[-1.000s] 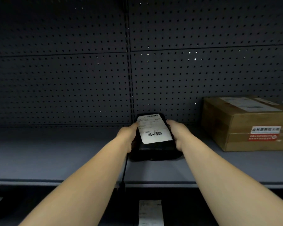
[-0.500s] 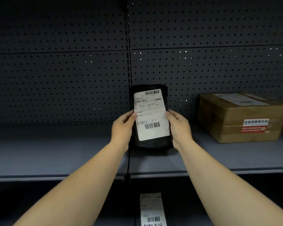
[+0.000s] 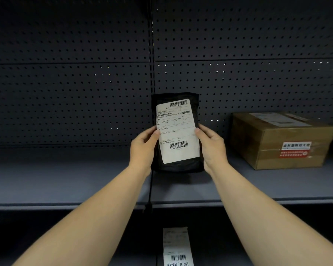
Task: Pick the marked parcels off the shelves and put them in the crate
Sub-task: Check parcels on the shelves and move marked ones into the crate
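The parcel (image 3: 176,166) stands upright between the two hands, above the shelf (image 3: 65,179) and in front of the perforated back panel (image 3: 69,93). The left hand (image 3: 142,148) grips its left edge and the right hand (image 3: 211,148) its right edge, thumbs lying on the label (image 3: 178,131) that faces the camera. Well to the right of the right hand's fingers, a box (image 3: 281,140) sits on the same shelf, against the back panel. Below the fingers, under the shelf's front edge, another labelled parcel (image 3: 177,246) lies on a lower level.
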A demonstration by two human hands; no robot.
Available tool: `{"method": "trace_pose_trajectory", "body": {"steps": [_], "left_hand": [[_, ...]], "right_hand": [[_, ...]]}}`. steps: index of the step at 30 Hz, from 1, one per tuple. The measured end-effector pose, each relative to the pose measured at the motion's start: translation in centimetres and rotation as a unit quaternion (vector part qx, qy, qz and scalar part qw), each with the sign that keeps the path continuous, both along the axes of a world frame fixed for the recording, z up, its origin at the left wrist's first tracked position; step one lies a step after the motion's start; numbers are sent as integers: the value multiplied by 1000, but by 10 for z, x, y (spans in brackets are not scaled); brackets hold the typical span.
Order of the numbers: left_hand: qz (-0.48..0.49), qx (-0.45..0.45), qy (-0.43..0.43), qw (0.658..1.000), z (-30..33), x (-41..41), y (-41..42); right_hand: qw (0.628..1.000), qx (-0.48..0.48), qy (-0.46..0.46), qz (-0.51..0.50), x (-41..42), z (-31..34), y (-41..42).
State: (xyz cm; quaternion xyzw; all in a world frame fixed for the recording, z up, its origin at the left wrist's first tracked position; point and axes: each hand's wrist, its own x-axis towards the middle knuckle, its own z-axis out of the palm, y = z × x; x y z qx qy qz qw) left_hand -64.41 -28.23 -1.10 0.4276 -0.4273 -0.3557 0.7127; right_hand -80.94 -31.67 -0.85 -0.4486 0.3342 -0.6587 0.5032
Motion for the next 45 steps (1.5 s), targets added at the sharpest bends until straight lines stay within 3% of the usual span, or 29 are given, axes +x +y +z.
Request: {"method": "trace_pose_trajectory", "body": {"steps": [7, 15, 30, 34, 36, 39, 45], "left_hand": [[13, 106, 38, 994, 6, -11, -3], [38, 250, -11, 968, 1, -13, -12], [37, 349, -50, 935, -9, -5, -17], [34, 355, -69, 932, -10, -2, -19], [56, 341, -112, 932, -7, 0, -21], [94, 321, -258, 906, 3, 1, -21], [143, 229, -552, 789, 17, -9, -3]], "right_hand": [[992, 114, 49, 17, -7, 12, -11], [962, 234, 137, 34, -11, 2, -23], [927, 279, 248, 46, -4, -16, -30], [926, 266, 266, 39, -3, -13, -30], [917, 237, 320, 13, -3, -10, -30], [852, 158, 494, -64, -8, -3, -29], [677, 13, 715, -172, -15, 3, -10]]}}
